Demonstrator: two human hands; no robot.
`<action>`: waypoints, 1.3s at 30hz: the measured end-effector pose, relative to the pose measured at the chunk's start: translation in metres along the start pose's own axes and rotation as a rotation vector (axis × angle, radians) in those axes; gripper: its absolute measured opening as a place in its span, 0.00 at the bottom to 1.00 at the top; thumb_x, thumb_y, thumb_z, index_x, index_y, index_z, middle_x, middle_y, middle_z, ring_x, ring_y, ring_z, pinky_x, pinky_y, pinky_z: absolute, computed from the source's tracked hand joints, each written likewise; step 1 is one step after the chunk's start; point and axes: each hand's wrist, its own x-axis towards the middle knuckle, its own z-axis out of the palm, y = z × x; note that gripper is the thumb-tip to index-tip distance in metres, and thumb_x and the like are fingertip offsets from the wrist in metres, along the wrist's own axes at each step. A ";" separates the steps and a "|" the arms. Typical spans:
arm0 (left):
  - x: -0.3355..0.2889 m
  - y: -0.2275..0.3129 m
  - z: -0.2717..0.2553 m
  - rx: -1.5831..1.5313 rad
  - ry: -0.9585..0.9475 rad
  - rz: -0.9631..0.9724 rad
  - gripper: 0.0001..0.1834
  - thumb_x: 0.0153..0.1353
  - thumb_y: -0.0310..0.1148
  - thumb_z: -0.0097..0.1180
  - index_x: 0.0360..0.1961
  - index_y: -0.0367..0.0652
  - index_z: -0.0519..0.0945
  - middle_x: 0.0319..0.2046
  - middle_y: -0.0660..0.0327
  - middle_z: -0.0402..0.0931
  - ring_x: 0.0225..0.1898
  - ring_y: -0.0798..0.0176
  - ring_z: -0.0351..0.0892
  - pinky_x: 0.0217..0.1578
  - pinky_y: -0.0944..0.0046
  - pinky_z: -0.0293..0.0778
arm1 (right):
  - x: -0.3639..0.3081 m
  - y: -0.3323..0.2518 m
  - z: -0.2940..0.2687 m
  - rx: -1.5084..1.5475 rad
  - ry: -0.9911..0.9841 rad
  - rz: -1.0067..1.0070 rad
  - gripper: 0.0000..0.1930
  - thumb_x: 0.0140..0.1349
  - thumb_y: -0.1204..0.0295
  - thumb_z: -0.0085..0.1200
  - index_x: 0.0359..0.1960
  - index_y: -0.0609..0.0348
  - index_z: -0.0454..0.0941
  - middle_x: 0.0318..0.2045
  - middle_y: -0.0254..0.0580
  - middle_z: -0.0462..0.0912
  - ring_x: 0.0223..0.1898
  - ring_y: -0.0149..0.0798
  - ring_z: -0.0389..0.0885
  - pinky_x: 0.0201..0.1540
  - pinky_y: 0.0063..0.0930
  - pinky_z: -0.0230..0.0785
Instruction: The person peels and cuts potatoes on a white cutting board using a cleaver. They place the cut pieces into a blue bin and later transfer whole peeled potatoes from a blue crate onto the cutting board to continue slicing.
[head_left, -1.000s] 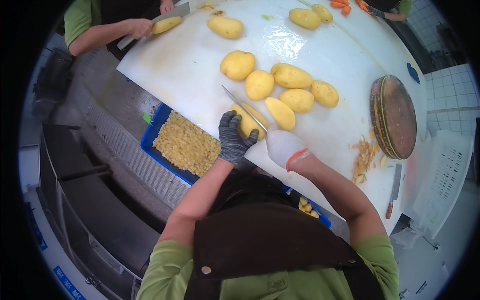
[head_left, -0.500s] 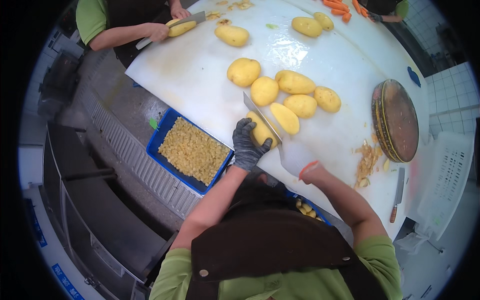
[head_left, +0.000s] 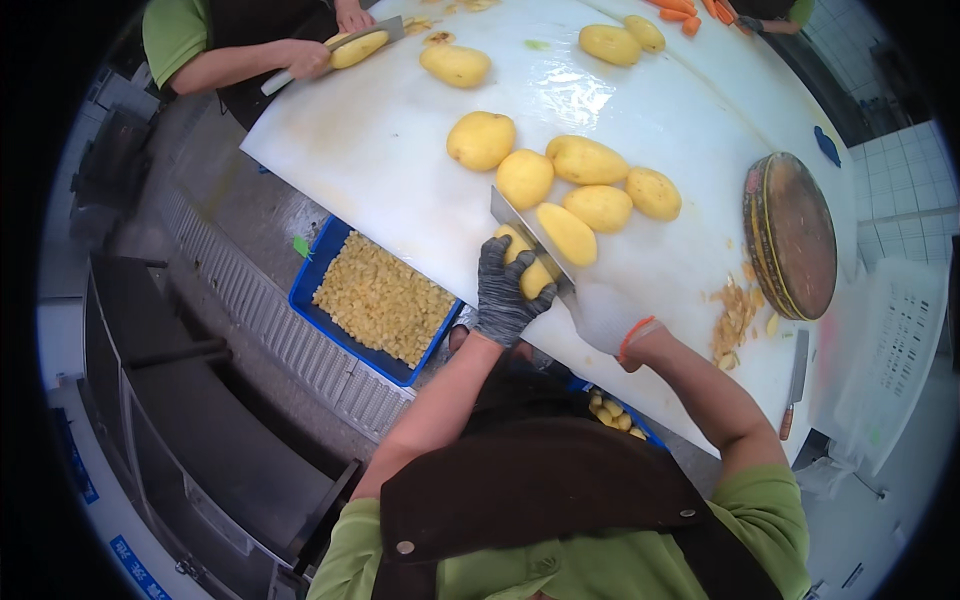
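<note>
My left hand (head_left: 506, 296), in a dark grey glove, is wrapped over a peeled yellow potato (head_left: 537, 280) and presses it to the white table. In my right hand (head_left: 606, 318), gloved in white with an orange band at the wrist, is a knife with a broad blade (head_left: 530, 230); the fingers hide its handle. The blade lies along the potato's right side, close to my left fingertips. Whether it has entered the flesh I cannot tell. Just right of the blade is a potato piece with a flat pale face (head_left: 567, 234). Several whole peeled potatoes (head_left: 588, 160) lie beyond it.
A blue crate of diced potato (head_left: 385, 300) stands below the table's left edge. Rightward are peelings (head_left: 735, 315), a round chopping block (head_left: 792, 237) and another knife (head_left: 797, 380). Across the table, a co-worker's hand (head_left: 308, 59) holds a knife at a potato.
My left hand has shifted slightly right and toward me, its fingers further over the potato. The knife has moved a little right, its blade turned to show more of its flat side.
</note>
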 end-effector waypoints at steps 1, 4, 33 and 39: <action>0.001 0.001 0.000 -0.037 -0.001 -0.019 0.36 0.36 0.41 0.71 0.48 0.48 0.69 0.54 0.45 0.59 0.55 0.35 0.61 0.55 0.40 0.64 | 0.004 0.009 0.004 -0.093 -0.012 -0.040 0.12 0.61 0.74 0.41 0.41 0.70 0.70 0.30 0.64 0.79 0.35 0.61 0.80 0.35 0.47 0.72; 0.002 -0.001 -0.001 -0.104 0.040 -0.038 0.35 0.33 0.39 0.72 0.46 0.48 0.70 0.52 0.46 0.59 0.54 0.37 0.62 0.54 0.43 0.65 | -0.013 0.019 -0.021 -0.137 0.039 -0.080 0.10 0.63 0.71 0.42 0.39 0.65 0.71 0.28 0.61 0.79 0.31 0.59 0.79 0.36 0.48 0.70; -0.016 -0.020 -0.022 -0.289 -0.023 -0.294 0.15 0.51 0.22 0.66 0.39 0.40 0.76 0.44 0.53 0.72 0.49 0.55 0.73 0.51 0.60 0.72 | -0.036 -0.008 0.024 0.049 0.210 -0.022 0.10 0.66 0.69 0.41 0.38 0.65 0.64 0.18 0.59 0.77 0.22 0.62 0.77 0.27 0.54 0.68; -0.010 -0.016 -0.024 -0.239 -0.030 -0.239 0.18 0.47 0.26 0.70 0.38 0.39 0.74 0.41 0.54 0.71 0.45 0.55 0.73 0.47 0.60 0.72 | 0.022 -0.008 0.064 -0.018 0.337 -0.073 0.11 0.63 0.70 0.44 0.41 0.66 0.65 0.20 0.56 0.79 0.24 0.58 0.78 0.28 0.50 0.69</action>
